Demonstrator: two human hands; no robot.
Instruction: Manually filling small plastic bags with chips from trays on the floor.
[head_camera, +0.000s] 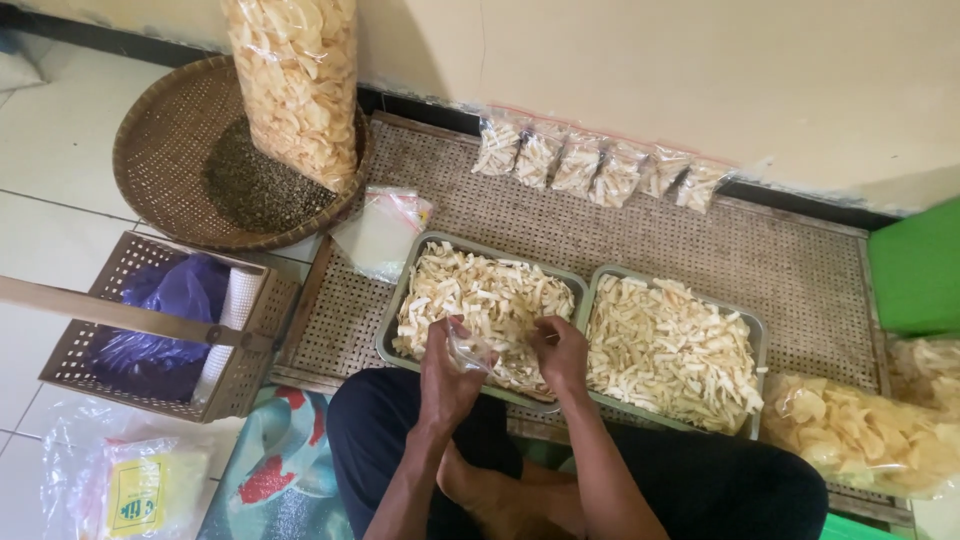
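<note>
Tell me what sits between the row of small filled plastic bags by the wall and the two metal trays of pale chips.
Head view: only bare woven rattan mat lies between the row of small filled bags and the two metal trays.

Bare arms and feet, dark trousers

Both forearms are bare to the lower edge of the view, with no sleeves, watch or bracelet showing. The left hand (448, 372) and the right hand (562, 352) are bare too, without gloves or rings that can be made out. The legs are covered by dark trousers (385, 430) of plain navy or black cloth, loose and slightly creased at the knees. A bare foot (490, 495) shows between the knees, without sock or shoe.
</note>
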